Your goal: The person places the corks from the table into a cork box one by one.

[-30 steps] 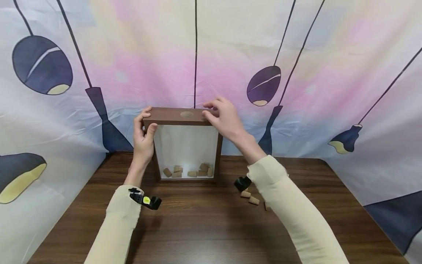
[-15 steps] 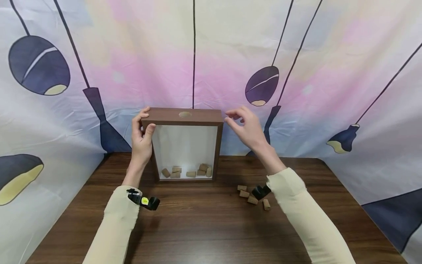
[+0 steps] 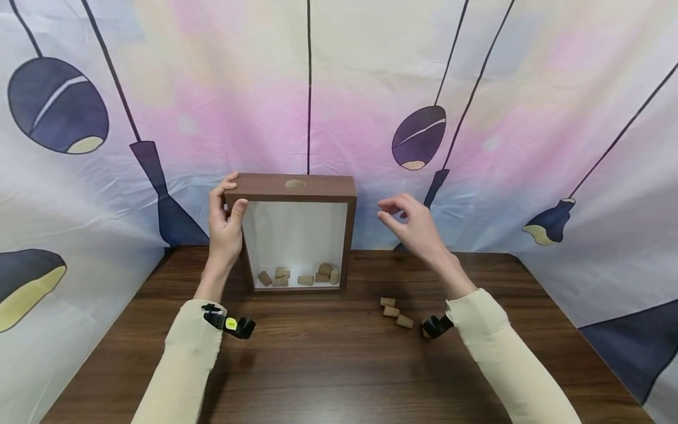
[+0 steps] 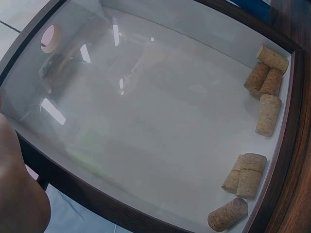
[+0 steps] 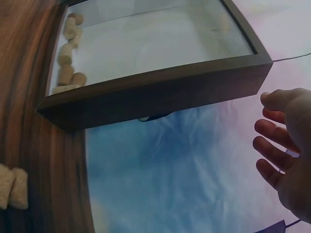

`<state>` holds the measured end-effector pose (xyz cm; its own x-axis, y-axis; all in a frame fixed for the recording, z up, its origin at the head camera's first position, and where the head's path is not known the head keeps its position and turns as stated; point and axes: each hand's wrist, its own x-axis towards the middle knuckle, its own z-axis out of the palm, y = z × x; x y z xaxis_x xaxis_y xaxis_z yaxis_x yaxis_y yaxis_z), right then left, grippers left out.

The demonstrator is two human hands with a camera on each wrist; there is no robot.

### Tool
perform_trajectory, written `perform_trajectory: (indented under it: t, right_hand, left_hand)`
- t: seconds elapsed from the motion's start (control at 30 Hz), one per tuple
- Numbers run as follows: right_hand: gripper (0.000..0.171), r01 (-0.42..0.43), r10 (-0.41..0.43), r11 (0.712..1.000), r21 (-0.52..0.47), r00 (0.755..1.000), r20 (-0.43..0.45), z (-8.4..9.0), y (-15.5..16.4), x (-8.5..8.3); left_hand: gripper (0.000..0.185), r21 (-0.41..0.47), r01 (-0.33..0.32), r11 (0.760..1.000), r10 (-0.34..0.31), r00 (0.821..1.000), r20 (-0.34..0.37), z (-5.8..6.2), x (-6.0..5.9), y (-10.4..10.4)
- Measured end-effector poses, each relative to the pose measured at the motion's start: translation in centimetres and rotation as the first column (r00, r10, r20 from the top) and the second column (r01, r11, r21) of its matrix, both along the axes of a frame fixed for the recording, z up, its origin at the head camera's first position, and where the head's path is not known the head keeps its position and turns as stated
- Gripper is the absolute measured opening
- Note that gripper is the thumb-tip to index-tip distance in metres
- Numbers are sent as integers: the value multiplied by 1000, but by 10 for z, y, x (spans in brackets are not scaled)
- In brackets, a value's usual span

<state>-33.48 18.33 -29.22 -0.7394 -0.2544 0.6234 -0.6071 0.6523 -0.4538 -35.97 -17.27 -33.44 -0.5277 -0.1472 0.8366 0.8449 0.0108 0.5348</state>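
Note:
A brown wooden shadow box (image 3: 352,235) with a clear front stands upright on the table, a round hole (image 3: 295,184) in its top. Several corks (image 4: 268,115) lie along the bottom inside it. My left hand (image 3: 225,227) grips the box's upper left corner, thumb on the front and fingers round the top and side. To the right of the box, my right hand (image 3: 415,227) is in the air with its fingers loosely bent and nothing between them. Below it, loose corks (image 3: 391,311) lie on the table, one partly hidden behind the right wrist camera.
The dark wood table (image 3: 318,365) reaches back to a hanging cloth (image 3: 360,88) printed with lamps, close behind the box. A black camera (image 3: 436,325) is strapped at the right wrist, another camera (image 3: 243,327) at the left.
My right hand has left the box's top near the hole and moved right and down, uncovering loose corks. My left hand keeps its grip on the box.

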Motion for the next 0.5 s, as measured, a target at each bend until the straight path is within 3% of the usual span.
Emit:
perform_trajectory:
  t: [0.33,0.5]
  right_hand:
    - [25,-20,10,995,101,995,100,-29,16,7]
    - [21,-27,10,993,119,991,135,-45,21,8]
  left_hand:
    - [43,12,1,1000,-1,1000,1,2,1,0]
    - [45,6,-6,1000,6,1000,1,-6,-11,-4]
